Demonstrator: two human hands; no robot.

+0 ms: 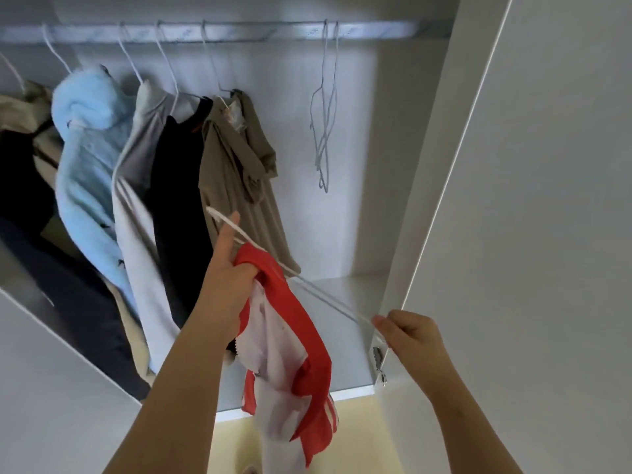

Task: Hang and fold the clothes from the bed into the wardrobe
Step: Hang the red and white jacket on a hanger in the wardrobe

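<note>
Left grip: left hand [229, 278] clenched round the top's red neck and the hanger [328, 297], forefinger laid along the hook.
Right grip: right hand [410, 333] pinches the hanger's far tip, at 4 o'clock from the left.
Top [301, 336]: red-and-white, draped off the hanger at centre, not yet hung.
Rail [239, 30]: at 12 o'clock, with a free gap between the dress [239, 186] and the empty hangers [323, 114] at 1 o'clock.
Doing it well: seat both shoulders first (the right end looks bare), then lift the hook into that gap.
</note>
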